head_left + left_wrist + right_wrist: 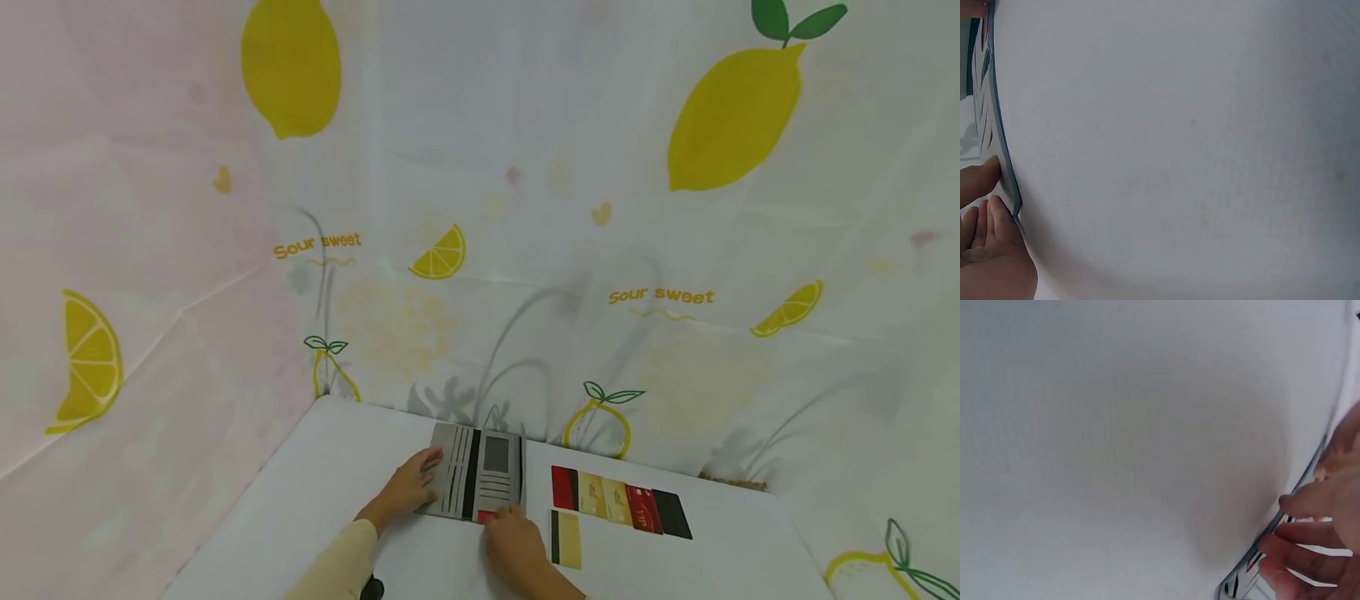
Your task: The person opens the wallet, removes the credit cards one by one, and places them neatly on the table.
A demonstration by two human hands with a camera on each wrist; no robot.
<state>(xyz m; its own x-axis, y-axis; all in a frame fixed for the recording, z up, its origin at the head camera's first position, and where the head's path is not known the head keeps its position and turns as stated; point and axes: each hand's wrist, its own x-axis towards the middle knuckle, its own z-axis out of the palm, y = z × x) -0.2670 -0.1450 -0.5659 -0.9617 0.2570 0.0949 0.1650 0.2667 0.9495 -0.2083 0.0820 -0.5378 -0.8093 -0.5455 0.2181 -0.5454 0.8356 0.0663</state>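
Note:
An open grey wallet point(452, 471) with a black band down its middle lies on the white table. My left hand point(408, 483) grips its left side; in the left wrist view the thumb point(985, 178) is on the inner face and the other fingers are behind. At the lower edge of the wallet's right half, a red card point(486, 516) shows partly in a slot. My right hand point(516, 546) pinches this card at the edge, its fingertips covering part of it. In the right wrist view, the right fingers point(1310, 556) lie along the wallet's edge.
Right of the wallet, a row of overlapping cards in red, gold and black point(672, 514) lies on the table point(300, 483). A gold card with a black stripe point(570, 539) lies below the row. A lemon-print sheet point(487, 208) hangs behind and to the left.

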